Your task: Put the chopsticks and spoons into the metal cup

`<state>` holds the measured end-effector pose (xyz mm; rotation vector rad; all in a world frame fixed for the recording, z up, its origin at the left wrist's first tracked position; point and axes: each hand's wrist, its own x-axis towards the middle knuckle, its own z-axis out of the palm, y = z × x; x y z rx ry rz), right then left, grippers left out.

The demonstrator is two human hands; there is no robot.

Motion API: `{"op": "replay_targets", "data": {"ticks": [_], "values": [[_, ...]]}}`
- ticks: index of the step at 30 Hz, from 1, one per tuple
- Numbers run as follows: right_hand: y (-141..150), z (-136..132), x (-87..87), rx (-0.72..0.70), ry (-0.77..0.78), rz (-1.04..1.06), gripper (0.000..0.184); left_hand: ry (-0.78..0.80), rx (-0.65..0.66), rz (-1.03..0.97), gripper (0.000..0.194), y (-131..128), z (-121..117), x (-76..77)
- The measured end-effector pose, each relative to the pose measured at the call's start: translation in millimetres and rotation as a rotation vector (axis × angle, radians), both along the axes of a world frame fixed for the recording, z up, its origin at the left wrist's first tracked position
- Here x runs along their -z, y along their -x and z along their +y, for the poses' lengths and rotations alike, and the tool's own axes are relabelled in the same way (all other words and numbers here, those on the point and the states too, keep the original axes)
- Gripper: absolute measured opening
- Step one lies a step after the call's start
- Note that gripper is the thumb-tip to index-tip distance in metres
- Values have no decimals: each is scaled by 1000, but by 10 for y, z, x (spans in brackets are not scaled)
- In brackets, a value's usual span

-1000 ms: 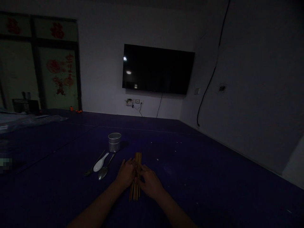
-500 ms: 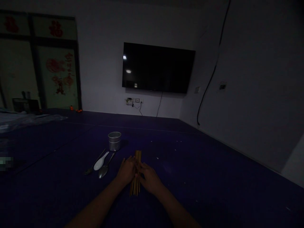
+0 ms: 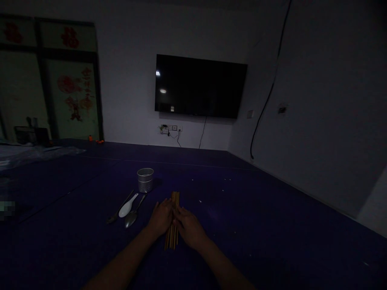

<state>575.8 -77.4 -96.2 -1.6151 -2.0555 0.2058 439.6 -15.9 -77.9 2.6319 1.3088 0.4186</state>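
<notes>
A bundle of wooden chopsticks (image 3: pixel 172 237) lies on the dark blue surface, pointing away from me, its near ends slightly fanned. My left hand (image 3: pixel 161 216) presses against its left side with curled fingers. From the right, my right hand (image 3: pixel 190 226) closes on the same bundle, fingers over its middle. To the left lie a metal spoon (image 3: pixel 131 218), a white soup spoon (image 3: pixel 125 208) and another dark metal spoon (image 3: pixel 112 218), side by side. Just beyond them an open-topped metal cup (image 3: pixel 145 181) stands upright. The hands cover the middle of the chopsticks.
Small white scraps (image 3: pixel 200 201) are scattered right of the hands. Clear plastic sheeting (image 3: pixel 60 151) lies at the far left. A television (image 3: pixel 199 86) hangs on the back wall, and a black cable (image 3: pixel 263 112) runs down the right wall.
</notes>
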Motion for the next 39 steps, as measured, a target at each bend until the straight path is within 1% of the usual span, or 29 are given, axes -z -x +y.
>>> {"op": "replay_targets", "data": {"ticks": [4,7,10,14,21,30,35,39], "values": [[13,1,-10,17,-20,88,49,-19,4,-15,50,-1,18,20],[24,-3,-51,-12,-35,125,47,-19,9,-13,50,0,37,35],[26,-6,-88,-40,-32,112,43,-14,10,-4,50,1,36,37],[24,-10,-104,-27,-18,69,39,-22,7,-17,50,-1,9,24],[37,-27,-108,4,-26,32,41,-25,-5,-36,49,-8,-25,7],[30,-14,-94,4,-27,49,40,-23,-10,-28,50,-11,-7,8],[33,-4,-78,27,-29,41,41,-5,2,-9,52,-6,-20,-18],[35,-9,-83,35,-22,52,39,1,-2,-6,53,-2,-23,-32]]}}
